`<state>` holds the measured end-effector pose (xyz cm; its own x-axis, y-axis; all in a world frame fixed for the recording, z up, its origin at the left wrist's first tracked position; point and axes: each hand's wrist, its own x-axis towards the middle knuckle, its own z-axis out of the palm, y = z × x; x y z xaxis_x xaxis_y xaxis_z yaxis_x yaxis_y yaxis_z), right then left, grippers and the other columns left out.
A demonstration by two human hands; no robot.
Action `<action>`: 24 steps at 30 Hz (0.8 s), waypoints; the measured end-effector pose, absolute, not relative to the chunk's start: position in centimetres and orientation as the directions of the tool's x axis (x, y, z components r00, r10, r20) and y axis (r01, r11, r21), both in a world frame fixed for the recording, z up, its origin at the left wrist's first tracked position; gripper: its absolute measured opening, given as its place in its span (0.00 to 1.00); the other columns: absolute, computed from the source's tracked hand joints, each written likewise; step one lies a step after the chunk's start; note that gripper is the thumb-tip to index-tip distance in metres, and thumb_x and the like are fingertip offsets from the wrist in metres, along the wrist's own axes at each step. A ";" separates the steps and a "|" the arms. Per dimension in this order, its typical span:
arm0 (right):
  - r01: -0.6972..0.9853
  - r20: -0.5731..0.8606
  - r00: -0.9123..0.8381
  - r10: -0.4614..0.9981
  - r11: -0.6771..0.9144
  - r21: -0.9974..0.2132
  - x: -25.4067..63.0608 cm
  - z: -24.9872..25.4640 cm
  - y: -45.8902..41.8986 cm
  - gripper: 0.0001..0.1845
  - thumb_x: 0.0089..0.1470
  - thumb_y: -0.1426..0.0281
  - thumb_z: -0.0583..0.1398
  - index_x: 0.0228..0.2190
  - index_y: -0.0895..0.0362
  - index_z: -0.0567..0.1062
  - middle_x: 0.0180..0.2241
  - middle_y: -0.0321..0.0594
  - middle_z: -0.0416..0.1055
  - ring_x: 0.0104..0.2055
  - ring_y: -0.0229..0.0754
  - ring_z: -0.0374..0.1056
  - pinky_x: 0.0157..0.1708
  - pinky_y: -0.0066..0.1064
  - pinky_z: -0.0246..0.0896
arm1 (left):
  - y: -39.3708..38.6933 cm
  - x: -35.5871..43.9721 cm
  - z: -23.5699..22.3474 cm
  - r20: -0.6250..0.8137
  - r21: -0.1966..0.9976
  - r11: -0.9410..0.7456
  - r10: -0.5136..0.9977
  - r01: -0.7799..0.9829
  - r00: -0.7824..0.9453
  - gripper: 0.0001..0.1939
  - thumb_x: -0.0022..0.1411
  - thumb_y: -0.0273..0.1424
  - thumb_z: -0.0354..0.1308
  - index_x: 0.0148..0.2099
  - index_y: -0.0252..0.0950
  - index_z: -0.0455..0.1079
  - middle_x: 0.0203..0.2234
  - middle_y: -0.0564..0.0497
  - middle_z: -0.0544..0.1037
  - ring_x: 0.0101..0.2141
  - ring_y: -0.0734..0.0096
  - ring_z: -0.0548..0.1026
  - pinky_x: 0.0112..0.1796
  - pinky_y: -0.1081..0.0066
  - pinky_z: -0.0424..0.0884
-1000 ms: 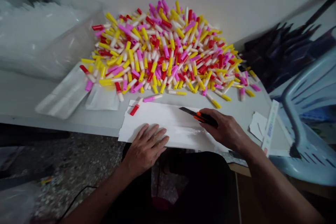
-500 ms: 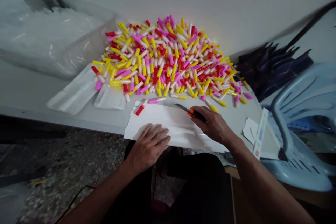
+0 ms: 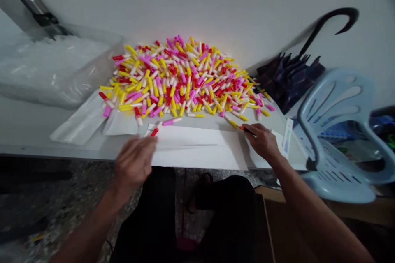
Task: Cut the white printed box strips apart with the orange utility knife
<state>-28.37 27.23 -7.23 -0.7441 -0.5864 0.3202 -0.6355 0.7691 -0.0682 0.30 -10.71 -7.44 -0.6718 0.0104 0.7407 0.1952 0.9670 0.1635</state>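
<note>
Okay so my left hand (image 3: 134, 162) is open, a bit blurry, just off the white paper sheet (image 3: 197, 148) at its near left corner. My right hand (image 3: 262, 141) is closed on a box cutter (image 3: 247, 131) at the sheet's right end. Past the sheet sits a huge pile of pink, yellow and red capped tubes (image 3: 173, 82), with a blue plastic chair (image 3: 335, 144) off to the sheet's right.

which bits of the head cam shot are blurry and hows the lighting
In the head view, the left hand is smeared by motion blur, the pile of coloured plastic tubes looks fairly sharp, the clear plastic container shows soft glare, and the lighting is dim and even.
</note>
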 end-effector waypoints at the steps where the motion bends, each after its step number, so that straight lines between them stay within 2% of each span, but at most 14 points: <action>1: -0.637 0.334 -0.736 -0.590 0.769 -0.046 -28.5 -7.7 27.5 0.19 0.68 0.65 0.56 0.54 0.51 0.81 0.48 0.47 0.79 0.47 0.53 0.75 0.41 0.39 0.66 | -12.0 0.3 -6.4 0.767 0.146 0.982 -0.038 0.116 -0.641 0.22 0.68 0.20 0.58 0.63 0.36 0.71 0.50 0.42 0.83 0.52 0.58 0.80 0.60 0.53 0.72; 5: -0.665 0.317 -0.719 -0.619 0.745 -0.052 -28.5 -9.7 27.5 0.20 0.69 0.67 0.53 0.54 0.55 0.81 0.47 0.51 0.79 0.51 0.57 0.72 0.48 0.47 0.66 | -16.2 -2.5 -2.2 0.782 0.095 0.979 -0.186 -0.181 -0.594 0.15 0.74 0.31 0.53 0.57 0.36 0.76 0.45 0.42 0.84 0.46 0.56 0.82 0.51 0.56 0.75; 7: -0.678 0.330 -0.714 -0.617 0.727 -0.106 -28.5 -10.1 27.3 0.21 0.69 0.66 0.54 0.55 0.56 0.79 0.49 0.53 0.79 0.53 0.59 0.71 0.51 0.51 0.67 | -17.4 -5.1 -0.6 0.731 0.114 0.948 -0.282 -0.296 -0.621 0.22 0.78 0.38 0.45 0.55 0.34 0.78 0.42 0.41 0.84 0.42 0.56 0.81 0.47 0.56 0.74; 9: -0.702 0.389 -0.689 -0.611 0.696 -0.150 -28.1 -9.7 27.3 0.22 0.68 0.63 0.56 0.57 0.59 0.78 0.52 0.56 0.77 0.56 0.61 0.70 0.55 0.55 0.67 | -18.1 -7.8 0.3 0.651 0.143 0.925 -0.356 -0.352 -0.671 0.28 0.78 0.42 0.39 0.56 0.33 0.77 0.41 0.39 0.84 0.43 0.55 0.81 0.47 0.55 0.72; 11: -0.750 0.455 -0.639 -0.621 0.634 -0.189 -27.0 -8.5 27.3 0.25 0.67 0.59 0.60 0.60 0.58 0.75 0.55 0.57 0.74 0.58 0.62 0.69 0.58 0.57 0.66 | -18.6 -10.0 0.5 0.582 0.167 0.907 -0.408 -0.387 -0.704 0.31 0.76 0.43 0.36 0.58 0.32 0.76 0.40 0.38 0.82 0.46 0.54 0.80 0.48 0.52 0.68; 13: -0.819 0.455 -0.569 -0.685 0.525 -0.233 -25.1 -7.1 27.1 0.32 0.64 0.54 0.63 0.64 0.54 0.71 0.59 0.56 0.72 0.62 0.61 0.67 0.61 0.56 0.66 | -19.0 -11.3 0.1 0.529 0.183 0.896 -0.436 -0.404 -0.728 0.32 0.75 0.44 0.35 0.58 0.32 0.75 0.40 0.39 0.81 0.48 0.54 0.79 0.49 0.50 0.66; 15: -0.876 0.362 -0.476 -0.801 0.399 -0.270 -22.7 -6.3 26.5 0.42 0.60 0.49 0.66 0.69 0.49 0.64 0.65 0.54 0.67 0.66 0.61 0.63 0.63 0.58 0.64 | -19.4 -11.9 -0.7 0.482 0.178 0.904 -0.424 -0.388 -0.767 0.33 0.76 0.45 0.33 0.56 0.32 0.75 0.40 0.41 0.80 0.49 0.57 0.77 0.49 0.51 0.65; 17: -0.900 0.230 -0.395 -0.890 0.325 -0.290 -20.6 -6.4 25.8 0.51 0.56 0.45 0.68 0.72 0.49 0.58 0.69 0.55 0.62 0.70 0.64 0.58 0.66 0.62 0.60 | -19.5 -11.8 -1.3 0.435 0.151 0.934 -0.357 -0.324 -0.827 0.33 0.77 0.44 0.32 0.55 0.30 0.75 0.42 0.44 0.81 0.52 0.60 0.76 0.51 0.52 0.63; 19: -0.900 0.128 -0.365 -0.922 0.314 -0.301 -19.2 -7.3 25.0 0.54 0.55 0.45 0.69 0.73 0.51 0.57 0.70 0.57 0.59 0.72 0.66 0.55 0.67 0.65 0.56 | -19.1 -11.2 -1.5 0.434 0.136 0.950 -0.313 -0.282 -0.845 0.33 0.78 0.44 0.34 0.61 0.26 0.71 0.51 0.41 0.80 0.58 0.57 0.73 0.55 0.48 0.62; 22: -0.890 0.087 -0.392 -0.916 0.354 -0.286 -18.7 -8.9 24.3 0.45 0.60 0.53 0.67 0.71 0.52 0.61 0.71 0.56 0.60 0.72 0.64 0.55 0.68 0.65 0.53 | -16.5 -8.9 -1.7 0.560 0.148 0.962 -0.272 -0.228 -0.783 0.34 0.77 0.46 0.44 0.71 0.24 0.60 0.69 0.34 0.64 0.68 0.43 0.63 0.64 0.40 0.57; 23: -0.891 0.090 -0.396 -0.914 0.358 -0.279 -18.8 -9.1 24.2 0.40 0.62 0.56 0.66 0.70 0.53 0.63 0.70 0.55 0.60 0.72 0.63 0.56 0.68 0.64 0.54 | -15.2 -7.8 -2.0 0.594 0.131 0.980 -0.199 -0.150 -0.779 0.33 0.76 0.46 0.47 0.71 0.26 0.60 0.71 0.35 0.62 0.69 0.43 0.61 0.66 0.41 0.56; 24: -0.894 0.094 -0.390 -0.916 0.352 -0.278 -19.0 -9.2 24.2 0.37 0.64 0.58 0.64 0.69 0.53 0.65 0.70 0.54 0.61 0.72 0.63 0.56 0.68 0.63 0.55 | -13.9 -6.5 -2.5 0.615 0.091 0.995 -0.084 -0.035 -0.784 0.33 0.75 0.45 0.51 0.70 0.27 0.61 0.69 0.35 0.65 0.69 0.45 0.62 0.67 0.44 0.57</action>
